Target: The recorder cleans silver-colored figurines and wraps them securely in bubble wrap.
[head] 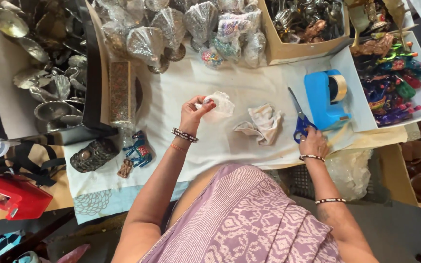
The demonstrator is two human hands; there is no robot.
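A: Lighting? Bright, even daylight, soft shadows under the hands on the white cloth (249, 87).
B: Glare on the wrapped metal pieces (147, 44) far left. Wide-angle bend at edges, near corners dim.

A white cloth (249, 87) covers the worktable, above dark grey floor (395, 234).

Clear plastic-wrapped bundles (171, 29) crowd the tabletop at twelve o'clock; a tan cardboard box (288, 51) sits at one o'clock, a white carton (361, 107) at three o'clock
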